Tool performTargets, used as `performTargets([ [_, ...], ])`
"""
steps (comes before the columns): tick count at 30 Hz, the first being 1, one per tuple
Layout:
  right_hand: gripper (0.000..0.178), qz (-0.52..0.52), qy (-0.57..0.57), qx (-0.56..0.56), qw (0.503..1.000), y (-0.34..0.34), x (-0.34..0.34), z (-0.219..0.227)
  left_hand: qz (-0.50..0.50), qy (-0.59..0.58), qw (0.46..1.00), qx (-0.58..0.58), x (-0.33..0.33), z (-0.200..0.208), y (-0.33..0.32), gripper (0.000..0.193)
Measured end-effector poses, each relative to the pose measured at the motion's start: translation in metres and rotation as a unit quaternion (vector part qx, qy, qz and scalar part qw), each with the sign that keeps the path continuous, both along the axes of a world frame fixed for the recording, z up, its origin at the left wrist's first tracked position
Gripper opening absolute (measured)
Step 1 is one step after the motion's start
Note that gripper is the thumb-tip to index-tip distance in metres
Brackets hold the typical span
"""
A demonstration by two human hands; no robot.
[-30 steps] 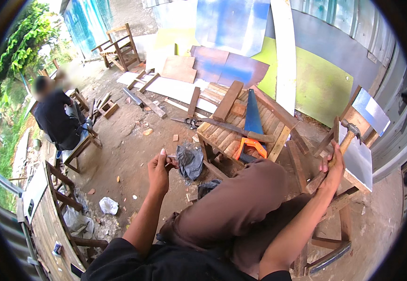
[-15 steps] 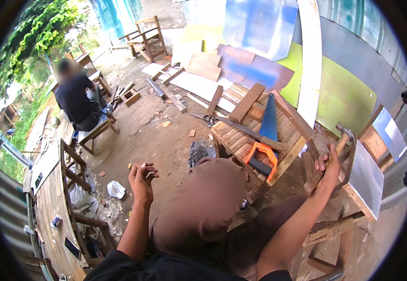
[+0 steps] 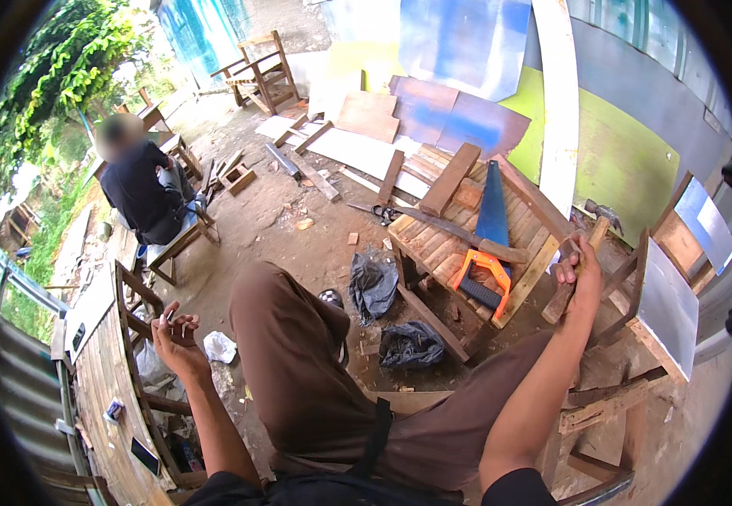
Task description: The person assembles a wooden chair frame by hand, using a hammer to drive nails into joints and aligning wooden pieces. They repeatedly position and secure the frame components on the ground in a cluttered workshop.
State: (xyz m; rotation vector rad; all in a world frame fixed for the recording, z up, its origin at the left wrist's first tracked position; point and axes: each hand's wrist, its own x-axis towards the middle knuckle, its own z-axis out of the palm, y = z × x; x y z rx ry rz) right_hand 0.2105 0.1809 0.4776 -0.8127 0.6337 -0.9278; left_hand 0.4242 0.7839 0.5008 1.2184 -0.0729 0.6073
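Observation:
My left hand point(image 3: 182, 344) is raised at the left, over the ground beside the bench. Its fingers are curled around a thin white stick that looks like a cigarette point(image 3: 168, 317). My right hand point(image 3: 583, 277) is closed around a hammer point(image 3: 600, 229) with a wooden handle, its metal head up. A short brown block of wood point(image 3: 558, 304) shows under its fingers; how it is held cannot be made out. Left of that hand, a handsaw point(image 3: 492, 211) with an orange and black handle lies on a slatted wooden chair frame point(image 3: 524, 295).
A machete-like blade point(image 3: 433, 223) and a thick wood piece point(image 3: 452, 179) lie on the frame. Black plastic bags point(image 3: 412, 344) are on the ground before my knees. A slatted bench point(image 3: 96, 371) bears a phone point(image 3: 145, 455) and a small pack point(image 3: 114, 411). Another person point(image 3: 142, 185) sits far left.
My left hand has moved left and a little lower, away from my knee. My right hand, still on the hammer, has risen slightly. My legs have spread and the bent-over view has straightened.

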Motion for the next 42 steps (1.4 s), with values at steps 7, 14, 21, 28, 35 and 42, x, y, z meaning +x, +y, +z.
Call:
performTargets([
  [7,0.041,-0.083,0.070,-0.031,0.994,0.022,-0.008,0.016,-0.150,-0.013,0.988,0.032,0.061,0.038,-0.105,0.021],
  [14,0.039,-0.150,0.131,-0.056,0.978,0.069,0.010,0.041,-0.504,-0.041,0.847,0.165,0.102,-0.025,-0.269,0.020],
  [21,0.035,-0.071,0.228,-0.143,0.961,0.118,0.053,0.026,-0.551,-0.055,0.782,0.284,0.058,-0.088,-0.314,0.022],
  [28,0.024,0.155,0.212,-0.101,0.960,0.138,0.119,-0.009,-0.641,0.094,0.736,0.196,0.054,-0.090,-0.354,0.023],
  [35,0.017,0.225,0.279,-0.204,0.911,0.126,0.153,-0.007,-0.659,0.152,0.734,0.068,0.063,-0.103,-0.383,0.022],
  [42,0.016,0.220,0.259,-0.216,0.915,0.111,0.160,-0.013,-0.661,0.200,0.723,0.007,0.059,-0.096,-0.386,0.022],
])
